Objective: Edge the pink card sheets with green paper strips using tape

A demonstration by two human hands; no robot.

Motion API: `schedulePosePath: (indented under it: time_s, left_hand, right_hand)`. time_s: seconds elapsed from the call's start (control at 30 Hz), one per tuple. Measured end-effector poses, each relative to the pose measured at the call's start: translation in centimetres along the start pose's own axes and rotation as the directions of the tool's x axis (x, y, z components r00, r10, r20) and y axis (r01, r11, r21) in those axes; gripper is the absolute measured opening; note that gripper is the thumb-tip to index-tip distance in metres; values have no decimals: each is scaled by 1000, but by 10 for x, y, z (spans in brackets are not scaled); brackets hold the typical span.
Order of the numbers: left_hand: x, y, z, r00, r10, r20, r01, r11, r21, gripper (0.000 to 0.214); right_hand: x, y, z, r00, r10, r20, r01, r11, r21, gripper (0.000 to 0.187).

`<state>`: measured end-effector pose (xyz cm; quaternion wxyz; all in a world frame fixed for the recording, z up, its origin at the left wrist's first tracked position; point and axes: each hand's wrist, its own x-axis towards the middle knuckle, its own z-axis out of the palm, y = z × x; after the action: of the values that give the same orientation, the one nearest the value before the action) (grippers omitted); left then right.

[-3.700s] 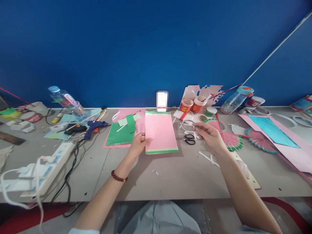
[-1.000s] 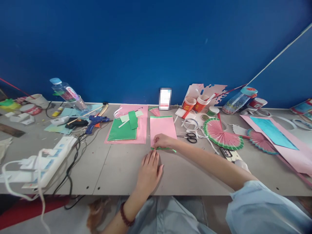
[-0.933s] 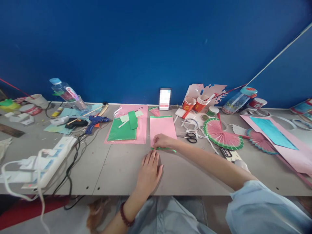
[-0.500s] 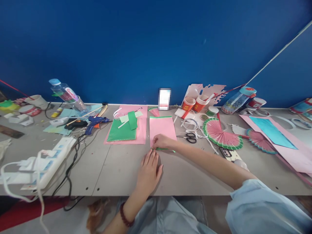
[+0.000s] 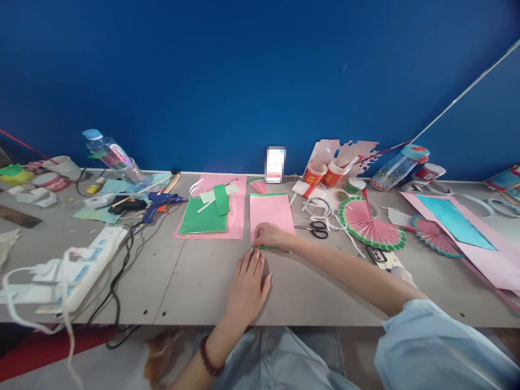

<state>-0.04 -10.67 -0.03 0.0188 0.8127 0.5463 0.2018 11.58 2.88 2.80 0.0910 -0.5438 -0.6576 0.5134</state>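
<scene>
A pink paper sheet [image 5: 271, 214] with green strips along its near and far edges lies on the grey table [image 5: 195, 281]. My right hand [image 5: 271, 236] is closed in a pinch on the sheet's near green edge, which is turned up into a narrow fold. My left hand [image 5: 248, 287] rests flat on the table just in front of that edge, fingers stretched out and touching the fold. A bead bracelet [image 5: 208, 360] circles my left wrist.
Green paper on a larger pink sheet [image 5: 207, 216] lies to the left, with a blue glue gun [image 5: 159, 205], a power strip [image 5: 69, 271] and a bottle [image 5: 111, 157] beyond. Right of the sheet are scissors [image 5: 319, 230], a watermelon paper fan [image 5: 371, 222], red cups [image 5: 323, 173] and a long pink-and-blue sheet [image 5: 463, 227].
3.7 s ago my left hand held the sheet's left side and my right hand hovered near the fan. Since then both hands came to the near edge; over the last second they barely moved.
</scene>
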Motion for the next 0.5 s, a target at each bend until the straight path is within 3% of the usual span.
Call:
schedulePosePath:
  time_s: [0.27,0.5]
  left_hand:
    - [-1,1,2,1000,-1,-7,1,1000,22,41]
    - [-1,0,3,1000,-1,-10,1,1000,28,41]
  right_hand:
    - [1,-6,-12,986,42,164,-46,999,17,16]
    - [-2,-12,-14,979,-10,201,-8,996,87,16]
